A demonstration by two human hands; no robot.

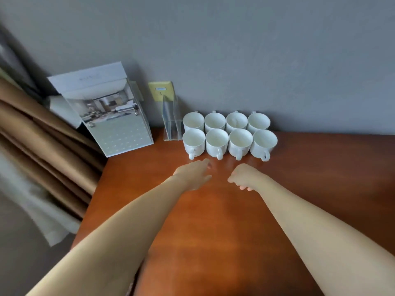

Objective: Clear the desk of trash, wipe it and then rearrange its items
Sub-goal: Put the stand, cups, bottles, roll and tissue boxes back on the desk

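Several white cups (229,135) stand in two neat rows at the back of the brown wooden desk (213,221), against the grey wall; the front row's handles point toward me. My left hand (193,173) hovers just in front of the front-left cup, fingers loosely curled, holding nothing. My right hand (243,176) is a short way to its right, below the middle cups, fingers curled under with nothing in them. Neither hand touches a cup.
A clear acrylic stand (171,122) sits left of the cups. A brochure holder with a photo card (109,112) stands at the desk's back-left corner. Brown curtains (42,150) hang at the left edge. A yellow wall socket plate (160,90) is behind the stand.
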